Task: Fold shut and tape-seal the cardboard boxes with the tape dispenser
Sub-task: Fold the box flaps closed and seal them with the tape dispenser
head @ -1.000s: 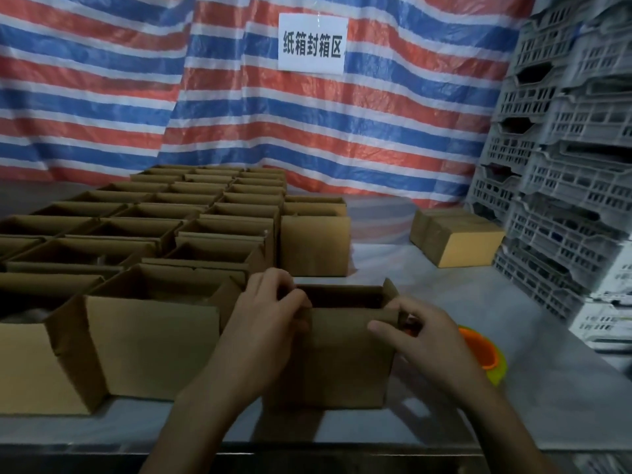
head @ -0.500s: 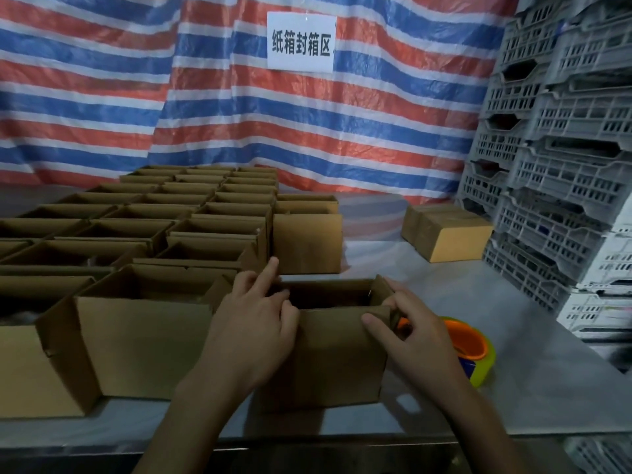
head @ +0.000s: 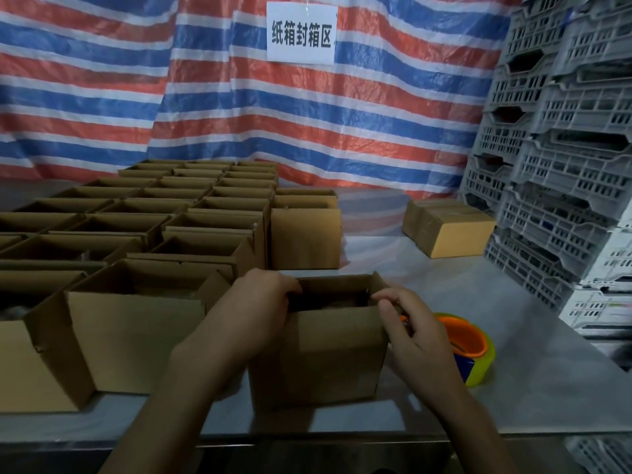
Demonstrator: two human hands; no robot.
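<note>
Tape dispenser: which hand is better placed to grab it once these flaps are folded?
Right. The tape dispenser lies right beside the right hand, to the right of the box. The left hand grips the box's left edge, so the box stands in its way.

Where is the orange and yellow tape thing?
In the head view the tape dispenser sits on the table at lower right, just right of the open box and partly behind the right hand.
</note>
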